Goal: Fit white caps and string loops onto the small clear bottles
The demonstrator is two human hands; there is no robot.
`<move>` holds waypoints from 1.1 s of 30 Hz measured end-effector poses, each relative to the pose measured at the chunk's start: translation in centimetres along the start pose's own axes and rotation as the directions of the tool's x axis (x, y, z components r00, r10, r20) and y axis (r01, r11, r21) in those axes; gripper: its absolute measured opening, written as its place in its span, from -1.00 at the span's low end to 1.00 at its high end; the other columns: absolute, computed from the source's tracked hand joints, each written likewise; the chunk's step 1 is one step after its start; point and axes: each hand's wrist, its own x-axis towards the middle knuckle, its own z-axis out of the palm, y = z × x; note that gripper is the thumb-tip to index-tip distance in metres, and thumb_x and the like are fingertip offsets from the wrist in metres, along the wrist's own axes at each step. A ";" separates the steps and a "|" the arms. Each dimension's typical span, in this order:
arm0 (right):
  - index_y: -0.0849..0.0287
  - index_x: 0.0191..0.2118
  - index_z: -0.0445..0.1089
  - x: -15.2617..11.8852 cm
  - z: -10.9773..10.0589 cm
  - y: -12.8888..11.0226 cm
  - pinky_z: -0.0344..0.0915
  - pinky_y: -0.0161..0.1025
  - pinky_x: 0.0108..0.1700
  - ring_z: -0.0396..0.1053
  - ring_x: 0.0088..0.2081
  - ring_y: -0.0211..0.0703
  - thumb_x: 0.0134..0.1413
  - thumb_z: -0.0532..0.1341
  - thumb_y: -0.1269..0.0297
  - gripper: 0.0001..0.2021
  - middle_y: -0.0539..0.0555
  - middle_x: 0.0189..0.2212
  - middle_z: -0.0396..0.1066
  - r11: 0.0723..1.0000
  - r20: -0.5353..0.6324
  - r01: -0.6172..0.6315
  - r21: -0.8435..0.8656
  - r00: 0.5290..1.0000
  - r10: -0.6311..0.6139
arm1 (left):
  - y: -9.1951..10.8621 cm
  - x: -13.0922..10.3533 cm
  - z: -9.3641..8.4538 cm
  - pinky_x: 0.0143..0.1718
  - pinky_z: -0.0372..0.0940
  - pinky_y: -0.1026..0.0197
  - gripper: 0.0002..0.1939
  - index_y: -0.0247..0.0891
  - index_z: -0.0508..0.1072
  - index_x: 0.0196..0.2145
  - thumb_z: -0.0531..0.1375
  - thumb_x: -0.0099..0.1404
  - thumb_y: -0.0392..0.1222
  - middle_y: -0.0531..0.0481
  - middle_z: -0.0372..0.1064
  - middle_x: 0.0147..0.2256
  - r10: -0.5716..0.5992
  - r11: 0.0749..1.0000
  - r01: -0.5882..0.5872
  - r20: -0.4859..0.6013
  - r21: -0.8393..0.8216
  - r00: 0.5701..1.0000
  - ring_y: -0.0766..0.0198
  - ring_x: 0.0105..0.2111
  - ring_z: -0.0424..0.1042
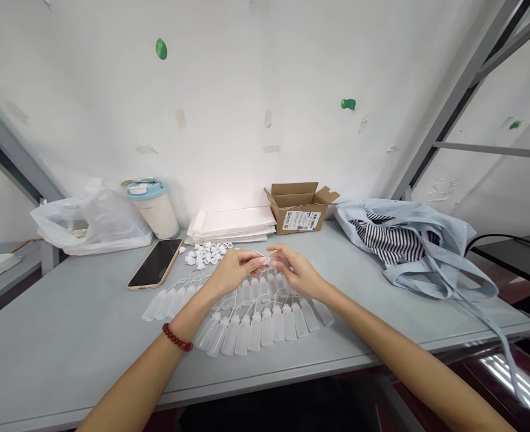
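My left hand (240, 268) and my right hand (295, 270) meet over the middle of the grey table (89, 354). Between their fingertips is a small translucent plastic piece (268, 260), gripped from both sides; its full shape is partly hidden. Below and around my hands lie rows of clear plastic bottles (255, 331) with thin white loops at their tops. More such bottles (170, 302) lie left of my left wrist, which wears a red bead bracelet. Just behind my left hand is a pile of small white caps (207, 254).
A phone (155, 264), a lidded cup (157, 210) and a plastic bag (89, 222) are on the left. White sheets (231, 224) and an open cardboard box (297, 210) stand by the wall. A light blue cloth bag (454, 225) lies right, its strap over the edge.
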 end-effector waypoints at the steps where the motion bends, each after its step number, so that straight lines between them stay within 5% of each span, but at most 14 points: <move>1: 0.13 0.02 0.22 0.0 0.0 0.0 0.21 -0.27 -0.39 0.30 -0.44 -0.21 0.22 0.00 0.28 -0.73 0.03 -0.38 0.45 1.000 0.008 0.015 -0.008 1.000 -0.015 | -0.1 0.0 0.1 -0.42 0.26 0.25 -0.68 -0.29 0.54 -0.42 0.13 0.19 0.01 0.00 0.41 -0.52 0.008 1.000 -0.008 0.010 0.014 1.000 0.28 -0.51 0.35; 5: 0.13 -0.01 0.23 -0.1 -0.1 0.2 0.21 -0.26 -0.38 0.26 -0.49 -0.23 0.21 0.02 0.27 -0.75 0.01 -0.43 0.42 1.000 0.037 0.023 0.009 0.999 -0.023 | -0.3 -0.1 0.6 -0.41 0.27 0.25 -0.75 -0.28 0.54 -0.43 0.16 0.18 -0.06 -0.01 0.45 -0.47 0.065 0.997 -0.065 0.002 0.040 0.998 0.26 -0.47 0.37; 11: 0.18 -0.02 0.21 -0.1 -0.4 -0.3 0.20 -0.27 -0.38 0.31 -0.44 -0.22 0.19 0.07 0.15 -0.70 0.02 -0.45 0.43 0.962 0.074 -0.139 0.235 0.989 0.125 | 0.0 -0.2 1.1 -0.27 0.33 0.22 -0.84 -0.25 0.57 -0.41 0.21 0.14 -0.14 -0.05 0.51 -0.37 0.116 0.993 -0.117 -0.044 -0.017 0.992 0.19 -0.33 0.46; 20: 0.17 -0.08 0.22 -0.1 -0.4 -0.3 0.18 -0.28 -0.40 0.30 -0.43 -0.21 0.20 0.06 0.11 -0.72 0.01 -0.44 0.39 0.985 -0.004 -0.095 0.146 0.995 0.097 | -0.3 0.0 0.9 -0.48 0.33 0.24 -0.63 -0.33 0.51 -0.51 0.22 0.14 0.08 -0.05 0.43 -0.54 -0.144 0.970 0.143 0.009 -0.196 0.990 0.30 -0.57 0.38; 25: 0.14 -0.06 0.20 -0.3 -0.4 -0.3 0.19 -0.26 -0.37 0.34 -0.42 -0.19 0.23 0.01 0.14 -0.75 0.03 -0.41 0.43 0.996 0.026 -0.047 0.069 0.999 0.046 | -0.5 0.1 1.1 -0.53 0.30 0.31 -0.67 -0.32 0.49 -0.48 0.21 0.17 0.04 0.00 0.39 -0.53 -0.048 0.971 0.058 0.049 -0.231 0.998 0.36 -0.58 0.35; 33: 0.18 -0.07 0.22 -0.2 -0.5 -0.1 0.18 -0.26 -0.36 0.29 -0.44 -0.22 0.19 0.04 0.10 -0.70 0.01 -0.46 0.41 0.977 0.063 -0.124 0.176 0.991 0.114 | -0.5 -0.1 1.4 -0.45 0.24 0.31 -0.78 -0.32 0.52 -0.49 0.16 0.19 -0.17 -0.01 0.42 -0.50 0.098 0.995 -0.098 -0.017 0.021 0.995 0.35 -0.52 0.32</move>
